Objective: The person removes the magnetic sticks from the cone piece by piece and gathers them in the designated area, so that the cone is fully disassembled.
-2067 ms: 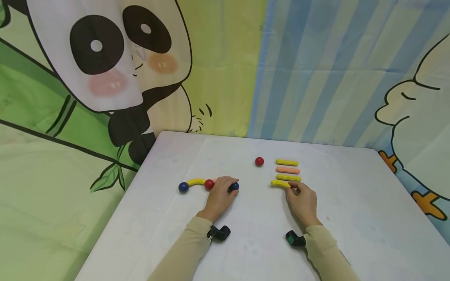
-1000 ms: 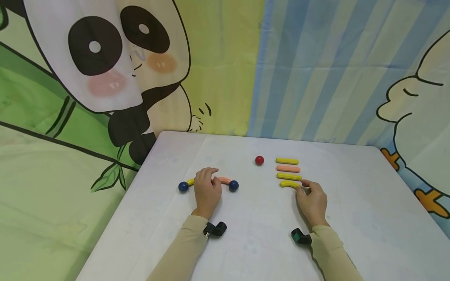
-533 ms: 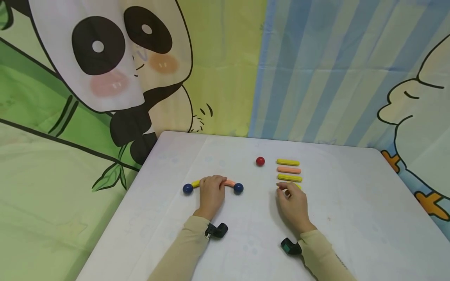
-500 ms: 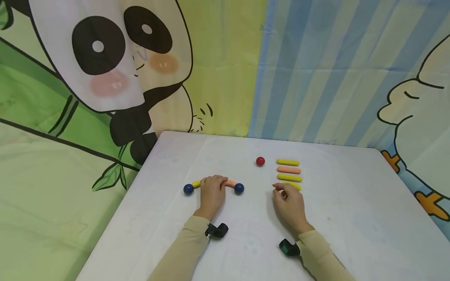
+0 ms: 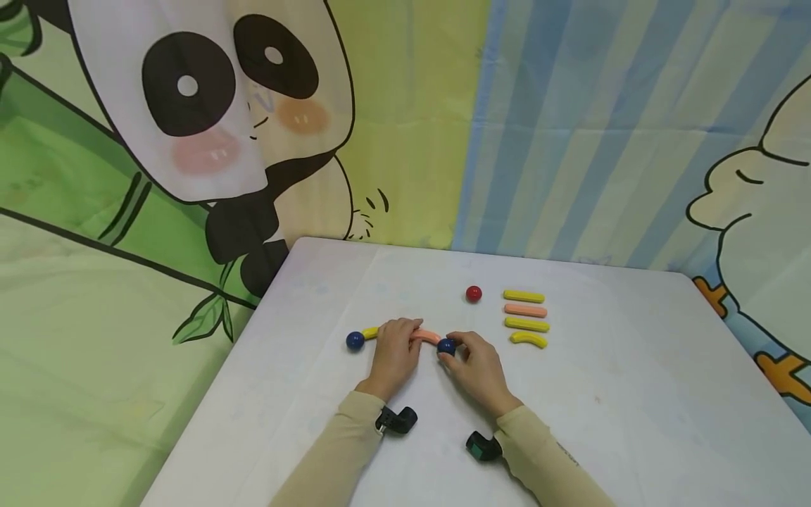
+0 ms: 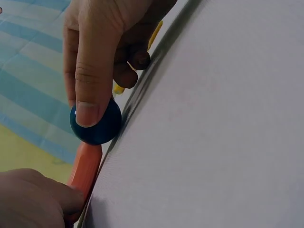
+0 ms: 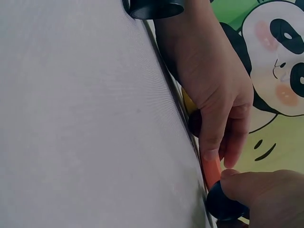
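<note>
On the white table, a chain runs from a blue ball (image 5: pixel 355 341) through a yellow curved rod (image 5: pixel 370 332) to a pink curved rod (image 5: pixel 426 336), with a second blue ball (image 5: pixel 446 346) at its right end. My left hand (image 5: pixel 395 352) covers the chain's middle in the head view and pinches the pink rod, also seen in the right wrist view (image 7: pixel 212 171). Thumb and fingers of my right hand (image 5: pixel 480 370) pinch the right blue ball, which meets the rod's end in the left wrist view (image 6: pixel 96 124). The joint under my left hand is hidden.
A loose red ball (image 5: pixel 473 294) lies behind the hands. To its right, a column holds a yellow straight rod (image 5: pixel 524 296), a pink straight rod (image 5: pixel 525 310), another yellow straight rod (image 5: pixel 527 324) and a yellow curved rod (image 5: pixel 529 340). Printed cloth (image 5: pixel 405 127) hangs behind.
My right hand has let go of the loose yellow curved rod and moved left onto the right blue ball. My left hand has gone from that ball to the chain's middle.
</note>
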Tool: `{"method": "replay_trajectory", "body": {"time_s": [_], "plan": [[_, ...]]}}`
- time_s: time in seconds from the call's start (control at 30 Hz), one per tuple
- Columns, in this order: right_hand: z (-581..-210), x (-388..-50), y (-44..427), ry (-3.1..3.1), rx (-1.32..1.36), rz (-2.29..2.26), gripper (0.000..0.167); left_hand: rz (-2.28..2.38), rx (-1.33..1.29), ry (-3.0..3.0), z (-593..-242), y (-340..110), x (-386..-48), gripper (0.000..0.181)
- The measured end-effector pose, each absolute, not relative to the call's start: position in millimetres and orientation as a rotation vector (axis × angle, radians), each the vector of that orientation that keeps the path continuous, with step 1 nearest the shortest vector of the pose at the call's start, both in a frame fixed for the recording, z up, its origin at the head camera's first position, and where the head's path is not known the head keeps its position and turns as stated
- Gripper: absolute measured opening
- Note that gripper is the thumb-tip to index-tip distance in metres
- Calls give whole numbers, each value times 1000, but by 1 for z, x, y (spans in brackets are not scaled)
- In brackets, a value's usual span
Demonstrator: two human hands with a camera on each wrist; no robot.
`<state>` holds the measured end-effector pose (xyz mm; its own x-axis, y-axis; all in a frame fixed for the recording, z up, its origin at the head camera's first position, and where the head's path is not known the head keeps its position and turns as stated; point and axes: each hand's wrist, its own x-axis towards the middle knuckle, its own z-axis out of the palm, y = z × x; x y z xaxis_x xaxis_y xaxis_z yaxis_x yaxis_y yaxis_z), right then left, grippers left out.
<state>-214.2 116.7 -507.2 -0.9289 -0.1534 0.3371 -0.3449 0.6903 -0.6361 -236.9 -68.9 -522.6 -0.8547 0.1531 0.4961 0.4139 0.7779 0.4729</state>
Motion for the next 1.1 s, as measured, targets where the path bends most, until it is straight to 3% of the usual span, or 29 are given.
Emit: {"method": "replay_trajectory", "body": {"time_s": [0.2, 0.43, 0.7, 1.1], "plan": [[-508, -216, 119, -2646, 453, 1070, 34, -724, -404, -2524, -524, -71, -238, 15], [-504, -222, 125, -2648, 377, 1136, 32, -748, -318, -2509, -523, -71, -236, 13], [-500, -260, 119, -2644, 232, 1277, 36, -753, -299, -2517, -525, -71, -237, 12], [-497, -307, 94, -2667, 226, 1254, 38, -775, -278, -2503, -524, -70, -239, 12]]}}
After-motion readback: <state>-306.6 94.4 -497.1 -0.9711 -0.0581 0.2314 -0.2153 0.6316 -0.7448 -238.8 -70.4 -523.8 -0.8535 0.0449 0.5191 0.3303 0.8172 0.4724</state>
